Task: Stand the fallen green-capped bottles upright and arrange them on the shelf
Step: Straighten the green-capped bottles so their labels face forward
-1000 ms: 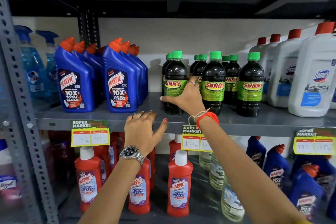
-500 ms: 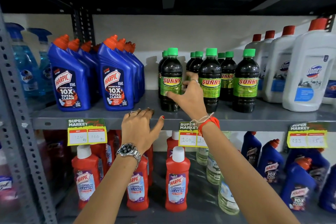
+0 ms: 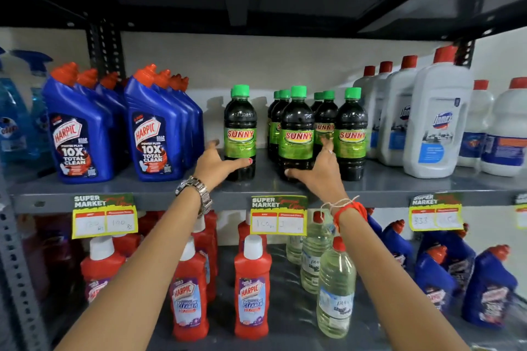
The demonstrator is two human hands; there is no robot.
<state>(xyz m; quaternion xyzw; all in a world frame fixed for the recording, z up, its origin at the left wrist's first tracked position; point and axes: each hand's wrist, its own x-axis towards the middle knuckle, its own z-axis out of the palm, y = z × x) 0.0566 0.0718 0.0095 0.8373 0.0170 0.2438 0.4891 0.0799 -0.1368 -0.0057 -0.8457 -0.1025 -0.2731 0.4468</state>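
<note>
Head view: cupping left hand [image 3: 212, 164] around lone bottle [image 3: 240, 134], spread right hand [image 3: 319, 169] bracing front bottle [image 3: 296, 134]; sliding low, closing gap.

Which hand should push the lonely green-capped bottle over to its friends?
Probably the left hand. It already cups the base of the separate left bottle, on its outer side. The right hand is busy at the middle front bottle of the group.

Blue Harpic bottles [image 3: 82, 134] left, white Domex bottles [image 3: 436, 128] right
</note>
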